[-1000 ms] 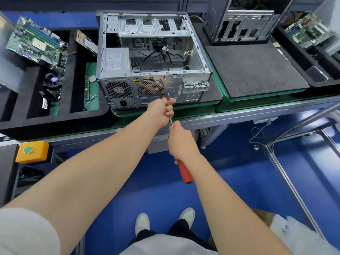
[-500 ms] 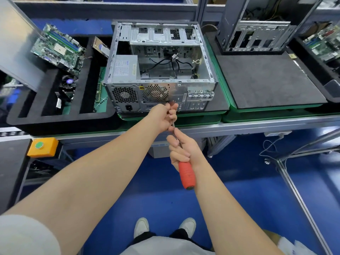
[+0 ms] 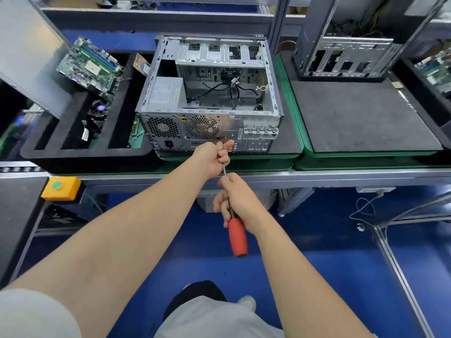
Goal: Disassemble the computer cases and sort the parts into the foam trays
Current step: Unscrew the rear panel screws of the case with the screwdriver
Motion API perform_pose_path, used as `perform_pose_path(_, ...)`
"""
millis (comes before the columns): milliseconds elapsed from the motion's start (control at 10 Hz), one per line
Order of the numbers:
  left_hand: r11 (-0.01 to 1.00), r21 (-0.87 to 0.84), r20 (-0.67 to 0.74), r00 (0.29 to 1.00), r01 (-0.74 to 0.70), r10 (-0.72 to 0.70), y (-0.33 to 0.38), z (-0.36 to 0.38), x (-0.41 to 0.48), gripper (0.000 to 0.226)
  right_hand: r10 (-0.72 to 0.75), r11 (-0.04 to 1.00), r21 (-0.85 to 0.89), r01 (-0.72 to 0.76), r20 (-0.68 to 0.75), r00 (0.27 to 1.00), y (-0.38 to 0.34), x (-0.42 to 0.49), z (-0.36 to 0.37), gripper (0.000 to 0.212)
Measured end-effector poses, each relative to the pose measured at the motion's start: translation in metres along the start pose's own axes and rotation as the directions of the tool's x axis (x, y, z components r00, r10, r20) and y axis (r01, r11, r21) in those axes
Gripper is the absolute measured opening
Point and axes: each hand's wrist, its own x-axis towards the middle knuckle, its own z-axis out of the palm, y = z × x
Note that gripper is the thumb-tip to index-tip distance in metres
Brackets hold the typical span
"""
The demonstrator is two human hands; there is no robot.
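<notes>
An open silver computer case (image 3: 210,93) lies on a dark pad, its rear panel with fan grilles facing me. A grey power supply (image 3: 166,93) sits in its left side and black cables run across the inside. My left hand (image 3: 214,157) grips the metal shaft of a red-handled screwdriver (image 3: 237,236) close to the rear panel, where the tip meets the case. My right hand (image 3: 240,203) holds the screwdriver lower down, at the top of the handle. A black foam tray (image 3: 31,152) to the left holds a green motherboard (image 3: 91,68) and a cooler fan (image 3: 97,113).
A bare dark foam pad (image 3: 361,115) on a green base lies right of the case. Behind it stands a second open case (image 3: 346,54). Another tray with a motherboard (image 3: 436,69) is at far right. An orange button box (image 3: 61,189) sits on the bench edge.
My right hand has slid up from the red handle toward the shaft, baring most of the handle. My left hand stays on the shaft at the rear panel. The view has tilted up slightly.
</notes>
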Motion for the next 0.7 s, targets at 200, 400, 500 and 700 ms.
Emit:
perform_pose_path(200,0.980,-0.176,0.048,0.995,0.091,-0.084,0.003,-0.002,0.006,0.025,-0.150,0.186,0.865,-0.467,0.494,0.856,0.015,0.003,-0.002,0.028)
perform_pose_path(400,0.990,-0.072,0.070,0.991,0.123,-0.118,0.010,-0.010,0.006,0.026,-0.021,0.507,0.811,-0.290,0.349,0.937,0.005,0.002,0.010,0.025)
perform_pose_path(500,0.996,-0.010,0.047,0.995,0.093,-0.092,0.008,-0.007,0.006,0.023,0.084,0.955,0.282,-0.096,0.057,0.995,-0.003,0.002,0.006,0.014)
perform_pose_path(700,0.996,0.001,0.076,0.993,0.089,-0.088,0.004,-0.012,0.013,0.017,-0.133,0.598,-0.765,-0.239,-0.389,0.912,-0.004,0.012,0.035,0.013)
